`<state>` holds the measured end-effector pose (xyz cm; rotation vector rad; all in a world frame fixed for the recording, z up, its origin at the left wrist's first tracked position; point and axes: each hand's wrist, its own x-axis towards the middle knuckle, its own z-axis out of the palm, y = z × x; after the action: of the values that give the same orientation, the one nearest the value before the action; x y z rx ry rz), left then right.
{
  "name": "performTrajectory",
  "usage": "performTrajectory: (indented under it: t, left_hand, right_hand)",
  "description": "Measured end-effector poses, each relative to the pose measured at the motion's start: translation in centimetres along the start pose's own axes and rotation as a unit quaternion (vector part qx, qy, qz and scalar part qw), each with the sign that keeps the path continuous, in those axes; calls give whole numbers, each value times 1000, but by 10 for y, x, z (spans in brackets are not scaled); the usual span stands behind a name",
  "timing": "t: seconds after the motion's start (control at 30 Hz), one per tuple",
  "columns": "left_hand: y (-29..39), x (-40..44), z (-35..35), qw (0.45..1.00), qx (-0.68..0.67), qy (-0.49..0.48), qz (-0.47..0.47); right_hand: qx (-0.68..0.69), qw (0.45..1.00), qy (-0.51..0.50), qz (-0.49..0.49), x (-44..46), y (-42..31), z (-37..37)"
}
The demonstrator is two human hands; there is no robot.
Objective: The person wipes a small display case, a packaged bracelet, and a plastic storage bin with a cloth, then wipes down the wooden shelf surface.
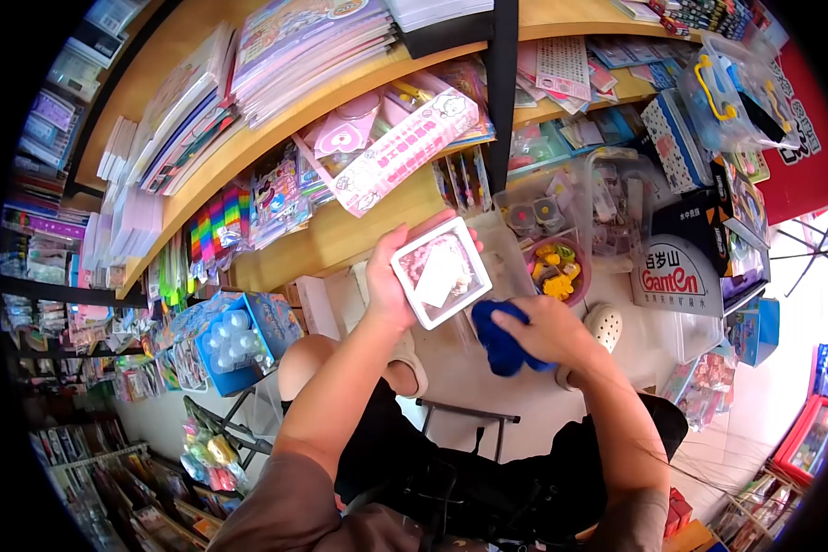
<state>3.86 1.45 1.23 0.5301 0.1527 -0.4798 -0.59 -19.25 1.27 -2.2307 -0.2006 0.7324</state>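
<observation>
My left hand (pixel 391 281) is wrapped round a small white-framed box (pixel 442 272) with a clear window. Pink and white contents show through the window, too small to name. Below and to the right of it, my right hand (pixel 547 331) grips a bunched blue cloth (pixel 501 339), which hangs down from the fingers. The cloth and the box are apart. Just beyond my right hand stands a pink round tub (pixel 580 293) with yellow items in it. Clear plastic bins (pixel 534 204) lie behind the box.
Wooden shelves (pixel 350 78) with stacked books curve across the front. A pink printed box (pixel 405 152) juts from the lower shelf. To the right stands a Ganten carton (pixel 676 278). A blue box of clear balls (pixel 233 342) is at the left. My shoes (pixel 604 326) are on the floor.
</observation>
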Motion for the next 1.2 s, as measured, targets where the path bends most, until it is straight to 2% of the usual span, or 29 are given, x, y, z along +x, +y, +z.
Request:
performTrajectory:
  t: [0.1, 0.13, 0.27, 0.37, 0.4, 0.53, 0.63, 0.7, 0.83, 0.87, 1.0, 1.1, 1.2]
  left_hand:
    - [-5, 1, -3, 999, 34, 3, 16]
    - [-6, 1, -2, 998, 51, 7, 25]
    - [-7, 2, -5, 996, 84, 33, 20]
    - [-10, -1, 3, 989, 111, 92, 19]
    - [-13, 0, 1, 990, 111, 82, 13]
    - [-17, -2, 2, 987, 117, 107, 31]
    - [-11, -4, -2, 980, 164, 100, 52]
    - [-8, -6, -4, 986, 146, 74, 38]
    - [-6, -3, 4, 989, 110, 101, 9]
    - [-7, -2, 4, 989, 98, 109, 8]
    - [-10, 2, 3, 984, 94, 144, -35]
    - [-14, 1, -8, 981, 154, 116, -14]
    - [-19, -2, -7, 972, 193, 135, -10]
  right_hand:
    - [57, 989, 110, -75, 4, 12, -9]
    - [89, 986, 129, -47, 3, 11, -11]
    - [192, 959, 185, -90, 12, 0, -19]
    - [110, 945, 240, -191, 20, -9, -11]
    - [56, 939, 252, -227, 22, -11, -5]
    - [-169, 942, 245, -156, 26, -21, 10]
    - [-214, 926, 255, -176, 30, -7, 23]
    - [-199, 926, 270, -174, 27, -4, 26]
    - [-109, 928, 314, -165, 25, -9, 24]
    - [-108, 915, 324, -215, 25, -10, 21]
    - [-186, 930, 258, -185, 22, -22, 18]
    - [-235, 927, 241, -164, 24, -13, 28]
    - [-256, 920, 241, -173, 19, -14, 30]
